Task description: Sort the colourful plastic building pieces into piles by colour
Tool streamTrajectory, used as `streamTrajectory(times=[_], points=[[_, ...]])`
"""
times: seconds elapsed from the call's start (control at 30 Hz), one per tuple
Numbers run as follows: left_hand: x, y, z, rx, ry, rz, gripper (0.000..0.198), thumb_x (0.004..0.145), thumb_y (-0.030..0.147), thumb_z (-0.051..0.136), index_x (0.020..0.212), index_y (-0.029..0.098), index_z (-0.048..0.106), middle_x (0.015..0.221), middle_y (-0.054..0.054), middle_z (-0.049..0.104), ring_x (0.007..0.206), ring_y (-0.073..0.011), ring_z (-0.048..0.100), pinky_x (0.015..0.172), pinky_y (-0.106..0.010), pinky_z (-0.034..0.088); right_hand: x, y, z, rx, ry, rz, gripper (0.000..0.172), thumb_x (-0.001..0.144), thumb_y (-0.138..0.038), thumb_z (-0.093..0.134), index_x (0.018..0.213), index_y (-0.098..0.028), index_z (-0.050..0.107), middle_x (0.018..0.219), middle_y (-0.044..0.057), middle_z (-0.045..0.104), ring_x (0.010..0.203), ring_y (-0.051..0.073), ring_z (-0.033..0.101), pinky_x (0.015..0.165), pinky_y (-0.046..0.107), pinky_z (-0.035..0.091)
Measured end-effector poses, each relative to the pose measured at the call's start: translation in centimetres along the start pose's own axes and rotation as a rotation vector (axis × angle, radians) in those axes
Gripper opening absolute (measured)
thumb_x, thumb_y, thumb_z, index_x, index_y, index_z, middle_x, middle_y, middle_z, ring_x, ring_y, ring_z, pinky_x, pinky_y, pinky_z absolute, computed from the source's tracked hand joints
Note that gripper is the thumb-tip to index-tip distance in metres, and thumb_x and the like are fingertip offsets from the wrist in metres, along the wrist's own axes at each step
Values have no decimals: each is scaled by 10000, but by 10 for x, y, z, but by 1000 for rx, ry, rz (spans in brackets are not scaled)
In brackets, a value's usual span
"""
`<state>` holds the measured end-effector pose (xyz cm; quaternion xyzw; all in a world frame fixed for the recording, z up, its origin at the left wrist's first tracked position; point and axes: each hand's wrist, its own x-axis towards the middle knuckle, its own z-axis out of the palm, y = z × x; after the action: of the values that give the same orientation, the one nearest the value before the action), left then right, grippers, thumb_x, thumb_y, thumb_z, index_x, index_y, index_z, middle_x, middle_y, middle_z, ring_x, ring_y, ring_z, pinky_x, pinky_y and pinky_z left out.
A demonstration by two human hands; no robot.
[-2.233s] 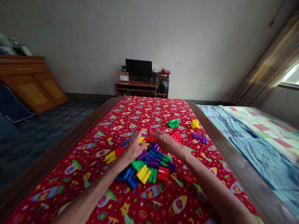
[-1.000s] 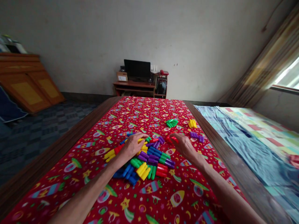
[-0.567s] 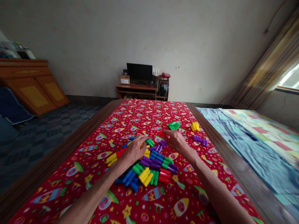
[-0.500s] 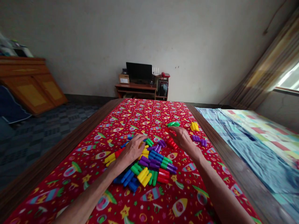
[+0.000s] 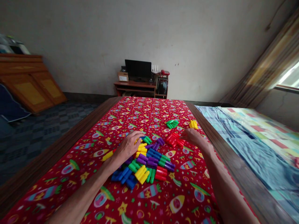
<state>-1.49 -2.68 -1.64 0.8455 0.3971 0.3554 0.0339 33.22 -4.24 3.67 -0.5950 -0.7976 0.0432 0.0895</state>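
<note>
right hand (image 5: 193,137) shifted right, beside glossy red plastic finger-shaped blocks (image 5: 174,139), now clustered right of centre | left hand (image 5: 130,145) over multicoloured plastic block pile (image 5: 152,162), centre | both grips: cannot tell

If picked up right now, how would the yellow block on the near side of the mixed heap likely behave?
The yellow block is probably stiff: its prongs look straight and moulded. Its shiny surface may be slightly slippery. Lifting it might nudge the green block right beside it.
</note>
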Motion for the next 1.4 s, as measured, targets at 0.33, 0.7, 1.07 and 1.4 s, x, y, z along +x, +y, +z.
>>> streamTrajectory(times=[0.33, 0.7, 1.07, 1.4], points=[[-2, -31, -16, 90, -12, -122, 388, 953, 377, 387, 1154, 170, 647, 1195, -115, 669, 1146, -245, 612, 1038, -413, 477, 0, -65, 1, -94, 118, -48, 247, 956, -171, 444, 845, -162, 665, 703, 63, 645, 625, 146, 584, 554, 250, 332], [-8, -32, -13, 3, -254, -136, 426, 933, 440, 398, 1130, 178, 670, 1141, -104, 664, 1073, -228, 636, 985, -363, 500, 13, -100, 69, -35, -6, -401, 292, 844, -2, 480, 1038, -150, 640, 905, 85, 670, 853, 179, 620, 803, 290, 503], [-6, -33, -11, 55, -283, -187, 389, 908, 389, 412, 1075, 180, 694, 1036, -97, 690, 978, -233, 660, 907, -345, 526, 8, -46, -11, 18, 258, -102, 158, 880, -151, 565, 1003, -176, 661, 903, 75, 694, 839, 175, 614, 719, 252, 432], [-10, -39, -5, 78, -229, -140, 380, 914, 386, 390, 1046, 182, 683, 1029, -98, 676, 968, -228, 662, 909, -356, 530, -24, 47, -16, -115, -27, 373, 200, 808, -291, 677, 951, -164, 736, 874, 95, 718, 795, 195, 660, 640, 230, 405]])
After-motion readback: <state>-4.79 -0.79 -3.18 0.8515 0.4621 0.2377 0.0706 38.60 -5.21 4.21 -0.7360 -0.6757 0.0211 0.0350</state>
